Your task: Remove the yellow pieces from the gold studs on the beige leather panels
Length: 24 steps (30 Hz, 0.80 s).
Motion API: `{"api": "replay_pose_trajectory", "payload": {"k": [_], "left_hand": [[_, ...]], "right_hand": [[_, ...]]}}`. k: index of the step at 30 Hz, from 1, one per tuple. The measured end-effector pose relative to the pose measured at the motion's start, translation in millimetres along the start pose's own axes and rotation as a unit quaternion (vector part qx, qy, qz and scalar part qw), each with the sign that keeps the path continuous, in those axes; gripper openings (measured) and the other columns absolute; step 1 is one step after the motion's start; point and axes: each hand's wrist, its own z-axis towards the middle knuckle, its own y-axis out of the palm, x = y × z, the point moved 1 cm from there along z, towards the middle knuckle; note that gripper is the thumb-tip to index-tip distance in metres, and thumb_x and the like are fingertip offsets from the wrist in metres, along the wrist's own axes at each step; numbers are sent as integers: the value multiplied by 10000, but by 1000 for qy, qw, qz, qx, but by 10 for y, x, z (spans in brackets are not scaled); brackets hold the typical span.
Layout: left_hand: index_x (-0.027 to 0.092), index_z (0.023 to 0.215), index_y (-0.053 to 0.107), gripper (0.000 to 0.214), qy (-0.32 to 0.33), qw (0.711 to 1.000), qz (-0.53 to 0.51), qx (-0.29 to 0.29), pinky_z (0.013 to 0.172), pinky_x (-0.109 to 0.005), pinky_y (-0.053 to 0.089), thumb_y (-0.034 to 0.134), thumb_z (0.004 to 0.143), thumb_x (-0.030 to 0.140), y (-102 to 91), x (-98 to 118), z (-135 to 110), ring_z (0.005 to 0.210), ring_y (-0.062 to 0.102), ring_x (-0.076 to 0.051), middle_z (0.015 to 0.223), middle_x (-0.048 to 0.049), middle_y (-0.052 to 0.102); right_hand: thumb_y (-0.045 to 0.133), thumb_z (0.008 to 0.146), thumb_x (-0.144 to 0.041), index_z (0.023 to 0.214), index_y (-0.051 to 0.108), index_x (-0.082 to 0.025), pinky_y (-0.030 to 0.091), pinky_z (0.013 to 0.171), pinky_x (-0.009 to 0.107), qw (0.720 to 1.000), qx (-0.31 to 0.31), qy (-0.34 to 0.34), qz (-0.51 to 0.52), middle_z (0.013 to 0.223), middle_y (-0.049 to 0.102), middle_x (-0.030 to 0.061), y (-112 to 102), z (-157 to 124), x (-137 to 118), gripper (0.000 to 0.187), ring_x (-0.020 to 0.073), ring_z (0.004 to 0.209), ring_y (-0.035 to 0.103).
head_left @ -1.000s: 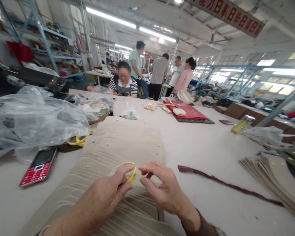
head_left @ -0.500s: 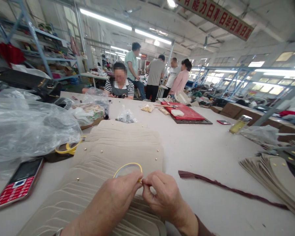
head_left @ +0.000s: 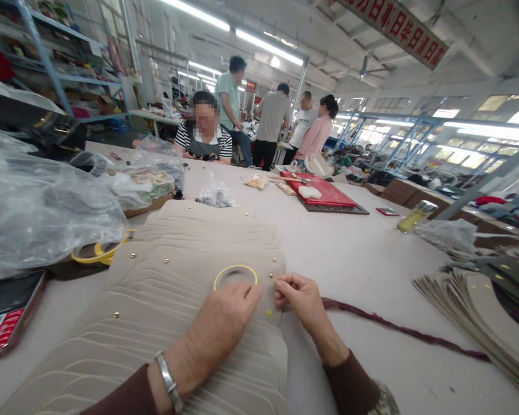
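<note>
My left hand (head_left: 225,317) is closed on a narrow roll of yellow tape (head_left: 236,267), whose ring stands up above the fingers. Beneath it lie overlapping beige panels (head_left: 151,294) with gold studs (head_left: 116,315) near their edges. My right hand (head_left: 301,301) pinches thumb and forefinger together at the right edge of a panel, close to a gold stud (head_left: 271,276). A tiny yellowish bit of tape seems to show at those fingertips, mostly hidden. Another small yellow bit (head_left: 269,313) sits on the panel just below, between the hands.
A dark red strip (head_left: 398,327) lies right of my right hand, before more stacked panels (head_left: 454,305). Left are a red phone (head_left: 6,328), yellow tape rolls (head_left: 97,253) and plastic bags (head_left: 47,202). Farther back are a red board (head_left: 324,193), a bottle (head_left: 416,217) and a seated person (head_left: 203,129).
My hands have moved apart: the right went right and up to the panel edge, while the left keeps the tape roll. The view has shifted, showing more of both sleeves.
</note>
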Motion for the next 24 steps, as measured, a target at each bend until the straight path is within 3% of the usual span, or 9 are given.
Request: {"api": "replay_pose_trajectory", "payload": {"k": [3, 6, 13, 19, 24], "left_hand": [[188, 919, 554, 163, -22, 995, 27, -90, 632, -329, 506, 418, 918, 99, 86, -88, 64, 831, 594, -239, 902, -67, 613], [184, 934, 559, 186, -40, 991, 18, -125, 655, -343, 525, 402, 915, 87, 125, -106, 90, 871, 584, -246, 925, -77, 608], [180, 961, 556, 219, -55, 989, 0, -140, 701, -348, 541, 383, 905, 57, 126, -79, 91, 907, 577, -236, 959, -72, 605], [181, 960, 556, 206, -53, 990, -6, -131, 723, -353, 541, 385, 916, 77, 148, -93, 84, 909, 576, -234, 952, -68, 604], [177, 965, 555, 212, -51, 990, -12, -128, 700, -361, 545, 386, 905, 63, 138, -93, 90, 900, 581, -243, 962, -72, 608]], "right_hand": [[733, 691, -482, 762, 691, -119, 542, 520, 261, 998, -9, -40, -37, 562, 649, 21, -22, 60, 102, 373, 125, 473, 599], [672, 765, -476, 791, 690, -123, 542, 537, 264, 994, -5, -71, -88, 582, 644, 22, 8, 67, 148, 354, 133, 493, 605], [589, 831, -379, 760, 684, -152, 467, 483, 229, 959, 23, -163, -231, 520, 586, -11, 52, 65, 127, 257, 130, 457, 569], [604, 821, -420, 791, 688, -155, 510, 502, 243, 972, 20, -141, -185, 568, 619, 5, 16, 65, 157, 279, 144, 485, 591], [592, 838, -401, 779, 696, -158, 493, 505, 240, 957, 11, -174, -232, 554, 611, 4, -1, 59, 156, 271, 141, 484, 576]]}}
